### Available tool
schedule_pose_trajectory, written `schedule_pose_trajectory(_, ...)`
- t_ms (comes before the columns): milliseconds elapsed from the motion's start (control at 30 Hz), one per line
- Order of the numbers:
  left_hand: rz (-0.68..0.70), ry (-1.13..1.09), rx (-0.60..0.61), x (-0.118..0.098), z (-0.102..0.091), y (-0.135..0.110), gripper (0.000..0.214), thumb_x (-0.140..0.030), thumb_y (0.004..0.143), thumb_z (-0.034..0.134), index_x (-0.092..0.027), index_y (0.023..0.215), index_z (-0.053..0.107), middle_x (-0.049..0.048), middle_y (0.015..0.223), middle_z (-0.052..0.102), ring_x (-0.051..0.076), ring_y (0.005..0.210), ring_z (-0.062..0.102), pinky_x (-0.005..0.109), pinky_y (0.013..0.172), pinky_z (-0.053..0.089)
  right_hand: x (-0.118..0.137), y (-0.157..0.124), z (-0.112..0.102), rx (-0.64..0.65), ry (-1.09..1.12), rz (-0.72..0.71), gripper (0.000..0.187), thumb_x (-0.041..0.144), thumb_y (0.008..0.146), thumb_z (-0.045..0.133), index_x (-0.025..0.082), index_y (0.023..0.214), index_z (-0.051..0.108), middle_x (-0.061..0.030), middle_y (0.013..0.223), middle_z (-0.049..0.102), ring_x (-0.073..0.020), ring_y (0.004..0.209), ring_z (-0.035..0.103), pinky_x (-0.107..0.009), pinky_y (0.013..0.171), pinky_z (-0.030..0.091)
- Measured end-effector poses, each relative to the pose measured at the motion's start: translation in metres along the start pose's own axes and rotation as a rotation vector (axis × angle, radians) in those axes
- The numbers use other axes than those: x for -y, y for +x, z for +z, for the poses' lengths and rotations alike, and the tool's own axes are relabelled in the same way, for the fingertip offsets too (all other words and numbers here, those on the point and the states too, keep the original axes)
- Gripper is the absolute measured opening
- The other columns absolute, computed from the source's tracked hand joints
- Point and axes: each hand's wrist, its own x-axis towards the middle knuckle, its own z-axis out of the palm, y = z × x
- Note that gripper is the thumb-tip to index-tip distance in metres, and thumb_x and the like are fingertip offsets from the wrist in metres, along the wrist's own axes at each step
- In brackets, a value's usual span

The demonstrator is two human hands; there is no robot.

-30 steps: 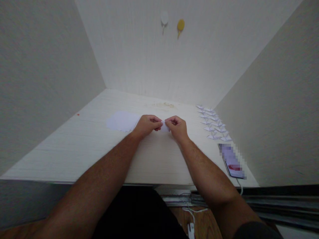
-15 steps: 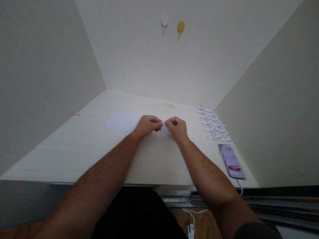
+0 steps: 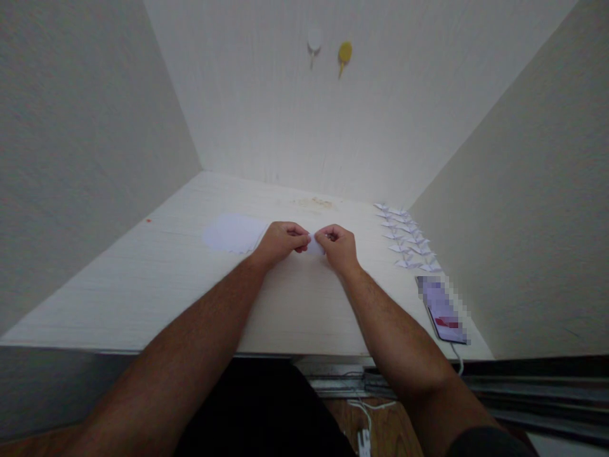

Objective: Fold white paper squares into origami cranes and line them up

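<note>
A small piece of white paper (image 3: 314,245) is held between my two hands, just above the middle of the white desk. My left hand (image 3: 285,242) pinches its left side between thumb and fingers. On the opposite side, my right hand (image 3: 339,245) grips the paper in the same way. Much of the paper is hidden behind the fingers, so its folds cannot be made out. Beside my left wrist lies a stack of white paper sheets (image 3: 233,232). Several folded white paper cranes (image 3: 399,244) stand in rows to the right of my right hand.
A phone (image 3: 442,311) with a cable lies near the right front corner of the desk (image 3: 157,292). Walls enclose the left, back and right. A white hook (image 3: 314,41) and a yellow hook (image 3: 345,54) are on the back wall. A power strip (image 3: 364,441) is on the floor.
</note>
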Motion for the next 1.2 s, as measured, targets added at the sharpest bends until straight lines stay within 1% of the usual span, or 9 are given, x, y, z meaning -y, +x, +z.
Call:
schedule_pose_trajectory(167, 0.015, 0.068, -0.074, -0.006, 0.001, -0.002, 0.013, -0.025, 0.065, 0.072, -0.014, 0.066, 0.067, 0.0005, 0.053, 0.062, 0.01, 0.049, 0.054, 0.022, 0.05, 0.041, 0.002, -0.004, -0.001, 0.029, -0.07, -0.044, 0.023, 0.04, 0.073, 0.067, 0.019, 0.066, 0.061, 0.0029, 0.054, 0.055, -0.0104, 0.049, 0.046, -0.024, 0.048, 0.034)
schedule_pose_trajectory(300, 0.034, 0.114, -0.129, -0.008, 0.002, -0.002, 0.01, -0.024, 0.063, 0.072, -0.015, 0.062, 0.067, -0.0017, 0.05, 0.058, 0.009, 0.047, 0.047, 0.021, 0.047, 0.035, 0.001, -0.005, 0.0, -0.011, -0.169, -0.129, 0.026, 0.043, 0.075, 0.067, 0.02, 0.065, 0.059, 0.004, 0.053, 0.052, -0.0102, 0.05, 0.044, -0.024, 0.05, 0.034)
schedule_pose_trajectory(400, 0.04, 0.05, -0.131, -0.006, 0.003, -0.001, 0.011, -0.025, 0.063, 0.072, -0.015, 0.064, 0.067, -0.0027, 0.05, 0.056, 0.008, 0.046, 0.045, 0.022, 0.046, 0.034, 0.0, -0.003, 0.002, 0.011, 0.008, -0.08, 0.025, 0.041, 0.069, 0.071, 0.021, 0.077, 0.059, 0.0042, 0.06, 0.057, -0.0103, 0.052, 0.048, -0.024, 0.052, 0.039)
schedule_pose_trajectory(500, 0.05, -0.058, -0.115, -0.003, 0.003, 0.0, 0.013, -0.026, 0.063, 0.072, -0.015, 0.066, 0.066, -0.0033, 0.05, 0.055, 0.008, 0.046, 0.045, 0.022, 0.046, 0.034, -0.002, 0.001, 0.005, 0.07, 0.209, 0.021, 0.037, 0.041, 0.063, 0.075, 0.021, 0.09, 0.058, 0.0026, 0.069, 0.063, -0.0116, 0.058, 0.055, -0.025, 0.056, 0.045)
schedule_pose_trajectory(600, 0.06, -0.115, -0.107, 0.0, 0.005, 0.001, 0.013, -0.026, 0.064, 0.073, -0.016, 0.067, 0.066, -0.0034, 0.05, 0.055, 0.008, 0.045, 0.045, 0.022, 0.046, 0.035, -0.003, 0.001, 0.006, 0.08, 0.227, 0.081, 0.032, 0.045, 0.065, 0.074, 0.021, 0.077, 0.058, 0.0017, 0.065, 0.062, -0.012, 0.057, 0.054, -0.025, 0.056, 0.044)
schedule_pose_trajectory(700, 0.068, -0.125, -0.11, 0.001, 0.006, 0.001, 0.013, -0.027, 0.064, 0.072, -0.016, 0.067, 0.065, -0.0035, 0.05, 0.055, 0.008, 0.045, 0.044, 0.022, 0.046, 0.034, -0.002, -0.001, 0.007, 0.031, 0.232, 0.076, 0.03, 0.045, 0.066, 0.073, 0.021, 0.069, 0.056, 0.0025, 0.062, 0.059, -0.0113, 0.055, 0.051, -0.025, 0.055, 0.042)
schedule_pose_trajectory(800, 0.07, -0.135, -0.136, 0.002, 0.008, 0.001, 0.013, -0.026, 0.063, 0.072, -0.016, 0.065, 0.065, -0.0039, 0.048, 0.053, 0.008, 0.044, 0.043, 0.022, 0.046, 0.032, -0.001, -0.002, 0.007, -0.008, 0.266, 0.053, 0.028, 0.043, 0.066, 0.073, 0.02, 0.066, 0.057, 0.0037, 0.06, 0.056, -0.0106, 0.055, 0.048, -0.025, 0.055, 0.041)
schedule_pose_trajectory(933, 0.056, -0.149, -0.171, 0.0, 0.009, 0.001, 0.012, -0.024, 0.062, 0.072, -0.016, 0.062, 0.064, -0.0042, 0.047, 0.052, 0.007, 0.044, 0.041, 0.022, 0.045, 0.03, -0.001, -0.002, 0.007, -0.045, 0.282, 0.015, 0.023, 0.041, 0.069, 0.071, 0.02, 0.065, 0.063, 0.0033, 0.059, 0.056, -0.0106, 0.055, 0.047, -0.025, 0.055, 0.039)
schedule_pose_trajectory(1200, 0.035, -0.117, -0.23, -0.005, 0.013, 0.0, 0.01, -0.023, 0.06, 0.07, -0.016, 0.06, 0.063, -0.0039, 0.045, 0.052, 0.007, 0.044, 0.041, 0.022, 0.047, 0.03, 0.007, -0.003, 0.006, -0.126, 0.122, 0.023, 0.028, 0.044, 0.071, 0.068, 0.019, 0.061, 0.061, 0.0032, 0.053, 0.054, -0.0113, 0.051, 0.046, -0.025, 0.049, 0.037)
